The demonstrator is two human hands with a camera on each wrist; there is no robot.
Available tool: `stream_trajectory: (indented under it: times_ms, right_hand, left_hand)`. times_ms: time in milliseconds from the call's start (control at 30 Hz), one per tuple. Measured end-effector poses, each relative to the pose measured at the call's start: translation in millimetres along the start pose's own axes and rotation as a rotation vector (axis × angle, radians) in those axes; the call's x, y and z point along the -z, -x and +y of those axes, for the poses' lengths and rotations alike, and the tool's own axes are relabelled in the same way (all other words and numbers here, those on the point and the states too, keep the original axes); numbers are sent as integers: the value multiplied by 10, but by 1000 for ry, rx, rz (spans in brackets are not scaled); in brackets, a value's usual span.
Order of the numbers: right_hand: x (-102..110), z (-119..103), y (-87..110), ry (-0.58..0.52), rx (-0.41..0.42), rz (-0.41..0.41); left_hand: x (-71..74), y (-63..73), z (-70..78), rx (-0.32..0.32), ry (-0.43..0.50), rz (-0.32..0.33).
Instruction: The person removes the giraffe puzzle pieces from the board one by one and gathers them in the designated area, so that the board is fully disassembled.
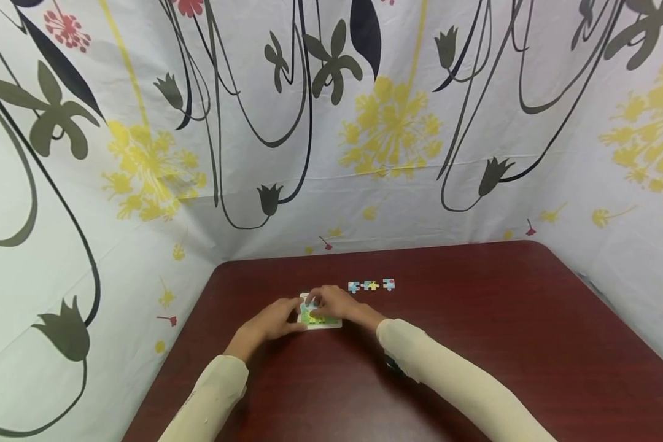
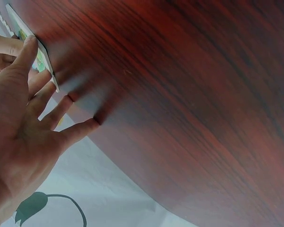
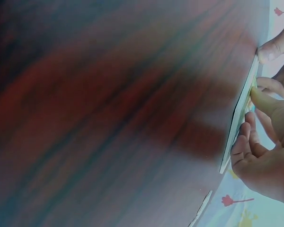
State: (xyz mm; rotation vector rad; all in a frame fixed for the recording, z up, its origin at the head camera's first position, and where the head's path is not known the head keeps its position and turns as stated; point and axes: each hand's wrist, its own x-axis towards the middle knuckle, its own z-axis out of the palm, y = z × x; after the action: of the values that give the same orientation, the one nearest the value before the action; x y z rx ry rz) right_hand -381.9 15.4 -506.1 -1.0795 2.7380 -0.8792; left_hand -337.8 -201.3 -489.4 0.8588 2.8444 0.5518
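Note:
A small jigsaw puzzle in a white-edged tray (image 1: 325, 327) lies on the dark red table, with green, yellow and light blue in its picture. My left hand (image 1: 278, 319) is at its left side, fingers spread and fairly straight, the thumb (image 2: 30, 45) at the near edge. Over the picture, my right hand (image 1: 334, 302) bends down with thumb and index fingertips close on its surface. I cannot tell whether a piece is between those fingertips. In the right wrist view the right thumb (image 3: 260, 97) meets the tray's near edge while the other fingers curl above.
Three loose puzzle pieces lie in a row behind and right of the tray: a blue one (image 1: 353, 286), a yellow and blue one (image 1: 371, 285) and one with a red spot (image 1: 388, 283). Flower-printed cloth (image 1: 331, 153) hangs behind the table (image 1: 475, 344).

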Motion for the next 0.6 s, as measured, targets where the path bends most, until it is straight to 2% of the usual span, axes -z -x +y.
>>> stream_trajectory:
  times_ms: [300, 600]
  right_hand:
    - [-8, -33, 21, -43, -25, 44]
    - [-17, -27, 24, -81, 27, 101]
  left_hand:
    - [0, -9, 13, -6, 16, -1]
    - [16, -2, 23, 0, 21, -7]
